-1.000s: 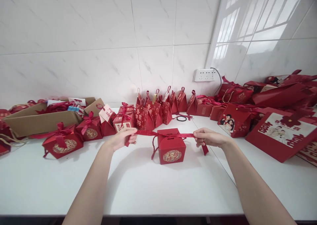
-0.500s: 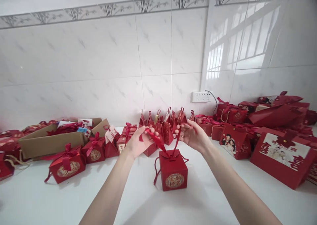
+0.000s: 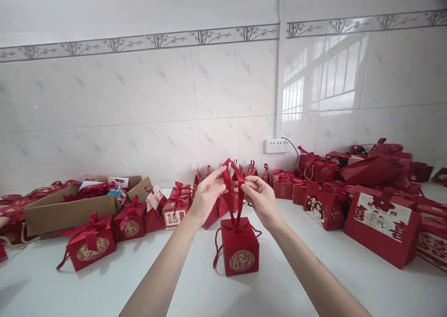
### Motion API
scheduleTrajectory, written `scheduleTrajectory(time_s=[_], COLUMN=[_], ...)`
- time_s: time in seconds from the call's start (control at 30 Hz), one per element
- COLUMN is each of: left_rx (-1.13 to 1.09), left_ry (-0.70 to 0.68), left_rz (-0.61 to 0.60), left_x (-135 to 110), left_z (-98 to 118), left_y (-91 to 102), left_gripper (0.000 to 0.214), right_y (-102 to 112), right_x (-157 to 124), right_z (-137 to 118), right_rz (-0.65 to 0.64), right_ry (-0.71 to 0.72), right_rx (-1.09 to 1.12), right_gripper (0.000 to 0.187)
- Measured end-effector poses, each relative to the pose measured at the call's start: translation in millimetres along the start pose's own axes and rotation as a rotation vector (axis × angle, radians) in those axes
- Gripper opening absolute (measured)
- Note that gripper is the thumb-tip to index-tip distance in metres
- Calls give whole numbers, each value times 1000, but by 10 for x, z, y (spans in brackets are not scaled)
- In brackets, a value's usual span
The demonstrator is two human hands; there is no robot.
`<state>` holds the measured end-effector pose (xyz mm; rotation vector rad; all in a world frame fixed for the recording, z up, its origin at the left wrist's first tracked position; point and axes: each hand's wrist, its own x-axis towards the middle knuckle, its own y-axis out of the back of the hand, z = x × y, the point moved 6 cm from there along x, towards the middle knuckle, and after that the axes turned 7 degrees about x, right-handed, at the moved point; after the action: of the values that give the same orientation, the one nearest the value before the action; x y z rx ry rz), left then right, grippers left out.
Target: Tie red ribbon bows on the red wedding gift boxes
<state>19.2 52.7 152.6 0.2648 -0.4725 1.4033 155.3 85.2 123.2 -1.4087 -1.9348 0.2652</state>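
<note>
The red box (image 3: 240, 252) stands upright on the white desk (image 3: 104, 289); its ribbon (image 3: 233, 191) is held up above the lid, one end pinched by the left hand's (image 3: 206, 196) fingers, one by the right hand's (image 3: 261, 198); a crossing seems begun; even tension is best kept.

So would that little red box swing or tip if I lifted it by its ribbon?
Probably light: the red box looks like thin folded card. The ribbon looks floppy, rising from it to the left hand and right hand, so the box would likely swing. Its flat base on the table makes rolling unlikely.
</note>
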Motion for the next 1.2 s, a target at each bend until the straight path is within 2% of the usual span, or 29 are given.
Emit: scheduleTrajectory(time_s=[0.13, 0.3, 0.4, 0.47, 0.53, 0.57, 0.63, 0.67, 0.7, 0.77, 0.83, 0.93, 1.0, 1.13, 1.2], left_rx=[-22, -35, -57, -39, 90, 221, 619, 808, 904, 1009, 974, 742, 592, 428, 349], left_ry=[-2, 20, 11, 1, 40, 99, 287, 346, 373, 370, 367, 503, 603, 687, 696], left_rz=[-25, -61, 11, 123, 236, 272, 217, 228, 232, 203, 79, -86, -147, -237, -241], left_x=[-12, -9, -6, -53, -165, -243, -413, -499, -568, -648, -664, -675, -694, -751, -781], left_z=[92, 179, 205, 220, 211, 186, 79, 36, -15, -159, -387, -764, -927, -1036, -1058], left_y=[-56, -190, -154, 37, 346, 515, 784, 900, 962, 927, 731, 461, 377, 335, 335], left_gripper=[45, 43, 35, 22, 18, 29, 45, 46, 41, 30, 29, 38, 42, 45, 42], right_y=[29, -7, -30, 57, 255, 394, 649, 775, 886, 989, 936, 777, 753, 815, 845], right_x=[-7, 6, -28, -79, -139, -170, -236, -259, -282, -318, -351, -408, -447, -531, -583], right_z=[-28, 12, -35, -134, -241, -273, -284, -299, -291, -216, -49, 239, 386, 568, 645], right_rz=[17, 23, 15, 22, 28, 39, -20, -18, -1, 2, -81, -243, -264, -265, -292], right_ry=[-3, -34, -25, -13, -62, -133, -317, -352, -395, -444, -486, -543, -603, -736, -824], right_rx=[32, -24, -45, -56, -119, -194, -354, -448, -550, -706, -770, -767, -748, -664, -562], right_gripper=[41, 37, 34, 35, 39, 44, 61, 64, 64, 59, 53, 49, 51, 53, 50])
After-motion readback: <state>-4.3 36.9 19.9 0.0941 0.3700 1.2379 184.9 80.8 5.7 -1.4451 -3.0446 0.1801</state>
